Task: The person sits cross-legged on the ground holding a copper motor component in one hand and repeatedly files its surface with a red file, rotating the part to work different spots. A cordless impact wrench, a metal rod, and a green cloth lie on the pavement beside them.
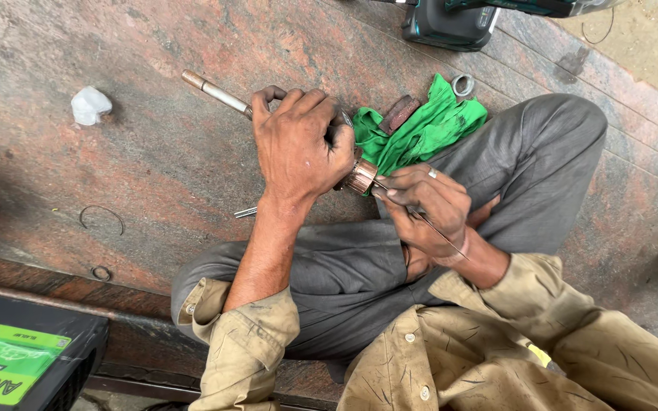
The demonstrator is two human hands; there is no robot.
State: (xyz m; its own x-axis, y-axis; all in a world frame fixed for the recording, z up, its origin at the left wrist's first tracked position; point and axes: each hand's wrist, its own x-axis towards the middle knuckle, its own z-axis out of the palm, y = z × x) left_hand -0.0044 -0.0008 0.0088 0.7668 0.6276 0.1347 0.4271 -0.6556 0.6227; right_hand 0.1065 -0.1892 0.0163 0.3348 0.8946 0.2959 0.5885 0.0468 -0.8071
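Note:
My left hand (298,144) is wrapped around a motor armature, whose steel shaft (215,91) sticks out to the upper left and whose copper commutator end (361,176) shows at the right of my fist. My right hand (424,209) pinches a thin metal pick (439,232), its tip set against the copper end. Both hands work above my grey-trousered knee (542,152) on a reddish stone floor (154,152).
A green cloth (424,129) lies just behind the hands, with a dark round part (399,113) and a metal ring (463,84) beside it. A crumpled white scrap (89,104), a wire clip (102,217), a dark power tool (451,23) and a black-and-green case (20,354) lie around.

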